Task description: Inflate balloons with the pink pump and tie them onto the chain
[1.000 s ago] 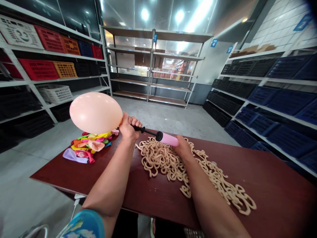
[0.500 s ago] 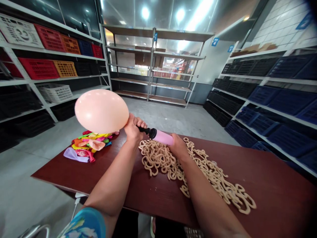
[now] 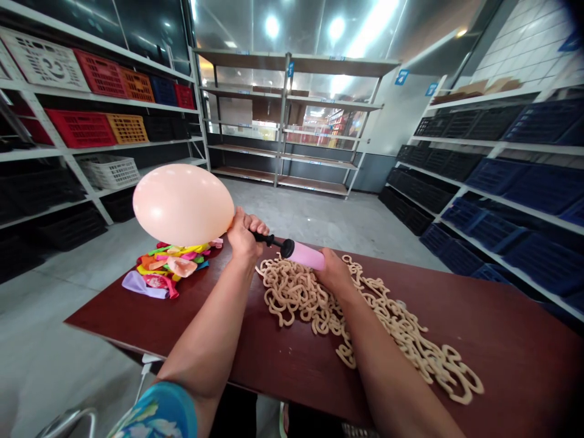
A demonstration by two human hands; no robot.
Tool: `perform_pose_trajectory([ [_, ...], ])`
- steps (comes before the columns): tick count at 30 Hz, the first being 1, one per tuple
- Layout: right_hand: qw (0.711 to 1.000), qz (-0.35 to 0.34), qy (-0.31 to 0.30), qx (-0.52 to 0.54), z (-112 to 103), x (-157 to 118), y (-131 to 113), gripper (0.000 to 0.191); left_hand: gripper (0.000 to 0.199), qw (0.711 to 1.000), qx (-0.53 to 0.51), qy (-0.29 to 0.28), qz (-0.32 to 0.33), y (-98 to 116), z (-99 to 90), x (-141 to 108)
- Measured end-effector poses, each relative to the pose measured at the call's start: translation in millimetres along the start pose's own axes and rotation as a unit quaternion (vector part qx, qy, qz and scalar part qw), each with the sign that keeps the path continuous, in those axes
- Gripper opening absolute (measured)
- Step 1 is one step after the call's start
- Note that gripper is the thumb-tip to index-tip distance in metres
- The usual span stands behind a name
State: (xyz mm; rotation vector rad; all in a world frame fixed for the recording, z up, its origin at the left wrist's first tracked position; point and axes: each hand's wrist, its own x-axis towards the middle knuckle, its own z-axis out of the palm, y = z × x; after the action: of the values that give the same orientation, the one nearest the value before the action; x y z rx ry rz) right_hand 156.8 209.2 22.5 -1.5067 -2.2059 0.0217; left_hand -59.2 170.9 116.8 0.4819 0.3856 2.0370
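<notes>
A peach-coloured balloon, blown up large and round, is held at its neck end by my left hand. Those fingers are wrapped around the black end of a pink balloon pump as well, which hides the balloon's neck. Between my hands shows the pump's black shaft and round black collar. My right hand is closed around the far end of the pink barrel. Below the balloon lies a pile of limp, colourful balloons. A heap of beige, curled, rope-like pieces spreads under and beside my right forearm.
The dark red table carries everything. Shelving with red, orange and white crates stands at left. Blue and black crates fill the right-hand shelves. A metal rack stands at the back, beyond the grey floor.
My hands are slightly farther apart, and more of the pump's black shaft shows between them. The balloon has shifted a little left, with no clear change in size. The view has turned slightly.
</notes>
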Motion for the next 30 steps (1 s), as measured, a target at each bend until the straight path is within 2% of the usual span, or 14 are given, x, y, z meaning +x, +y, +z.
perform_pose_trajectory([
  [4,1.0,-0.02,0.009,0.014,-4,-4,-18,0.03,0.054,1.0,0.011,0.0,-0.016,-14,3.9,-7],
  [8,1.0,-0.015,0.014,0.022,-2,-4,-20,0.035,0.053,1.0,0.015,0.004,-0.023,-18,4.1,-8],
  [11,0.999,-0.003,0.012,0.034,1,-1,-10,0.028,0.053,1.0,0.009,0.013,-0.015,-7,1.6,-3],
  [15,0.999,0.023,0.0,0.045,5,3,15,0.026,0.054,0.999,0.005,0.03,0.013,13,-1.0,4],
  [19,0.998,0.036,0.007,0.043,8,3,30,0.024,0.054,0.999,0.004,0.027,0.016,16,-0.7,5],
  [24,0.999,0.028,-0.003,0.023,4,0,10,0.025,0.054,1.0,0.01,0.004,-0.006,-4,2.0,-2],
  [30,0.999,-0.001,-0.002,0.043,-3,-3,-19,0.03,0.054,0.999,0.023,0.017,-0.032,-21,7.2,-11],
])
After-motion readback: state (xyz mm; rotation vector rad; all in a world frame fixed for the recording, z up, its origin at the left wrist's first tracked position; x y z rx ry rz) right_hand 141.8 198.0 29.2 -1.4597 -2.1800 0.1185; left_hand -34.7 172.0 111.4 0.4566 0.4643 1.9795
